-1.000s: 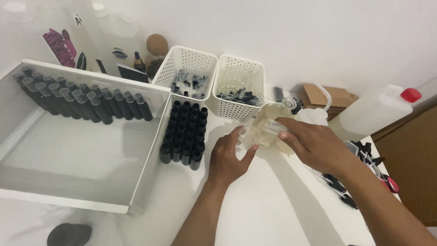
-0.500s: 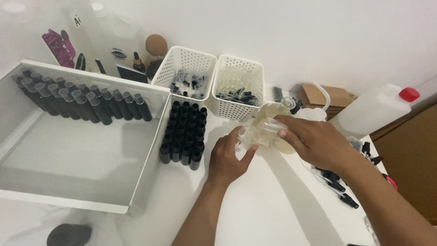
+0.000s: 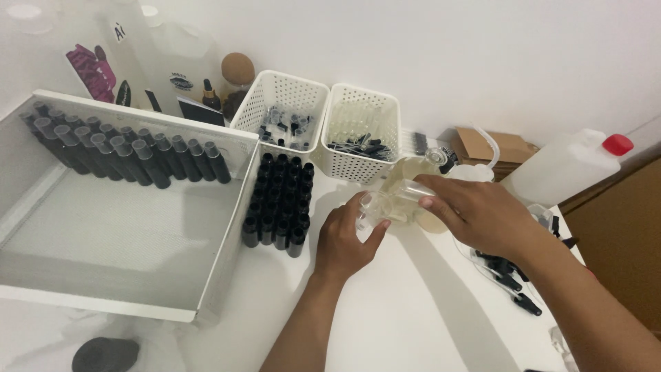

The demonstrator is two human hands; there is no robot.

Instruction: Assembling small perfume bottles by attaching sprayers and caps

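1. Small clear vial (image 3: 370, 213) sits above the white worktop (image 3: 413, 317), just right of the block of black bottles (image 3: 279, 200); left hand (image 3: 348, 241) has its grip clamped on it, thumb and fingers wrapped round.
2. Clear beaker (image 3: 406, 189) of pale yellowish liquid is tilted toward the vial, its lip just above the vial's mouth; right hand (image 3: 478, 213) has its grip closed round the beaker from the right.
3. Behind the hands: two white perforated baskets, left basket (image 3: 279, 110) with small clear and dark parts, right basket (image 3: 365, 131) with thin dark-tipped pieces.
4. Left of the black bottles: white tray (image 3: 131, 207) with a row of capped dark bottles (image 3: 131, 151) along its far wall.
5. Right edge: translucent jug (image 3: 564, 169) with red cap; loose black caps (image 3: 509, 279) lie near the right forearm.
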